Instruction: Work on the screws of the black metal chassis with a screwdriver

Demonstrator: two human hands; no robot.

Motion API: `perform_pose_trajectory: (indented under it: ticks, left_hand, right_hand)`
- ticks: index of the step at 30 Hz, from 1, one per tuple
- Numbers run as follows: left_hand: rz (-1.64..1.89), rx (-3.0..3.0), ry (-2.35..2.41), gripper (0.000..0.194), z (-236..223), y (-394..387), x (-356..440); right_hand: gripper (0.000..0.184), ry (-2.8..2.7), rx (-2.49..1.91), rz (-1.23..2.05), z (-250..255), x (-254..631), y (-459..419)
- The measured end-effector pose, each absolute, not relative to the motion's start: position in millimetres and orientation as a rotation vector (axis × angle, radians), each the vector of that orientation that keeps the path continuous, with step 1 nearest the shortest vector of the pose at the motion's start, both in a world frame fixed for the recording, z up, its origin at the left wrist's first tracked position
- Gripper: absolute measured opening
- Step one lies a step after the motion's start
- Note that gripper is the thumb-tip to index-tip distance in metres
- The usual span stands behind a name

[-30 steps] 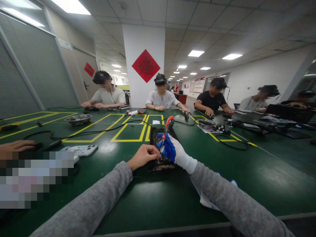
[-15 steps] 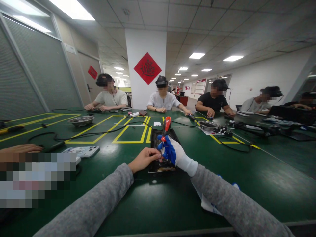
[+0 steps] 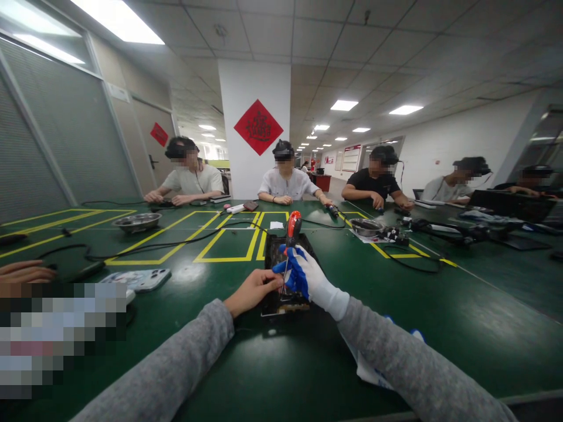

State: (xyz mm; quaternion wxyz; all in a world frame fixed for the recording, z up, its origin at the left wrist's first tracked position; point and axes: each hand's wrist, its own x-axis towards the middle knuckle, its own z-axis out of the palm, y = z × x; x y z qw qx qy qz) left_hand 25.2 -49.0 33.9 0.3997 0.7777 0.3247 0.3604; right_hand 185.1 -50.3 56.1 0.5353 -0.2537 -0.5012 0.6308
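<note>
My right hand (image 3: pixel 310 275), in a white and blue work glove, is closed around the lower part of a screwdriver (image 3: pixel 293 227). Its red and black handle points up and the thin shaft runs down into a black rectangular casing (image 3: pixel 271 246). That casing lies flat on the green table (image 3: pixel 211 351) in front of me. My bare left hand (image 3: pixel 251 291) rests at the casing's left side, thumb and fingers pinched together beside the screwdriver's shaft. What sits between those fingertips is too small to tell, and the tip of the screwdriver is hidden.
A phone (image 3: pixel 147 280) and another person's hand (image 3: pixel 26 272) are at my left. Metal bowls (image 3: pixel 138 222) and black cables (image 3: pixel 176 239) lie farther out. A white and blue glove (image 3: pixel 372 375) lies under my right forearm. Several people sit across the table.
The view has shifted a little. The screwdriver's handle has turned, showing more black on its right side, and the right hand's fingers have shifted slightly. The left hand stays beside the shaft.
</note>
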Motion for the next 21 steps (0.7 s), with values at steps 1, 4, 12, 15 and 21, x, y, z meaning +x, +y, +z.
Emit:
perform_pose_trajectory:
  ticks: [1,4,12,15,21]
  left_hand:
    - [0.912,1.963,0.823,0.033,34,-49,25]
    - [0.918,1.903,0.794,0.029,34,-51,27]
    - [0.893,1.937,0.801,0.029,34,-52,25]
    - [0.85,1.961,0.77,0.031,37,-53,25]
    - [0.899,1.998,0.841,0.028,36,-53,25]
  right_hand:
    - [0.046,-1.2,-0.606,1.51,57,185,-51]
    - [0.046,-1.213,-0.604,1.493,59,185,-54]
    - [0.047,-1.165,-0.583,1.644,54,186,-43]
    - [0.042,-1.143,-0.564,1.667,49,188,-36]
    - [0.035,-1.179,-0.528,1.522,48,188,-41]
